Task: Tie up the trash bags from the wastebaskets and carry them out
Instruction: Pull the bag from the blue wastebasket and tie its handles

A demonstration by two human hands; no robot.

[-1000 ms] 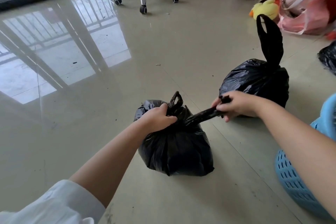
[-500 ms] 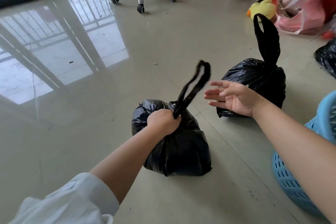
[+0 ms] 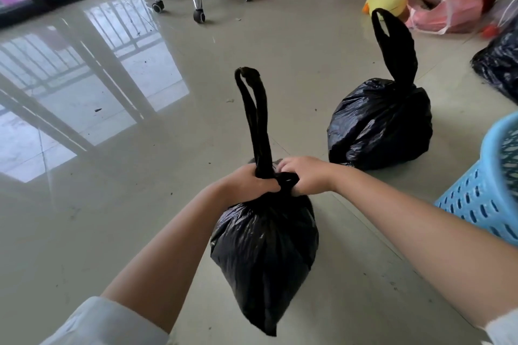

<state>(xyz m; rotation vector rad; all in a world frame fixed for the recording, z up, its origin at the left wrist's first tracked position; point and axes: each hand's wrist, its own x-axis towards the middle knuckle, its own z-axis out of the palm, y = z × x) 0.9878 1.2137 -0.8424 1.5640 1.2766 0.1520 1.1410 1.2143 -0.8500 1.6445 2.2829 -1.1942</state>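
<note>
Between the two hands, a black trash bag (image 3: 265,255) hangs gathered at its neck: the left hand (image 3: 249,182) grips it, the right hand (image 3: 304,175) pinches the knot. Beyond the grip, a second tied bag (image 3: 378,123) sits on glossy tile floor (image 3: 140,204) (window bars reflected), a blue basket (image 3: 482,193) to the right.

Left hand (image 3: 249,182) and right hand (image 3: 305,176) gripping black trash bag (image 3: 263,255) neck, second tied bag (image 3: 378,123) beyond
</note>
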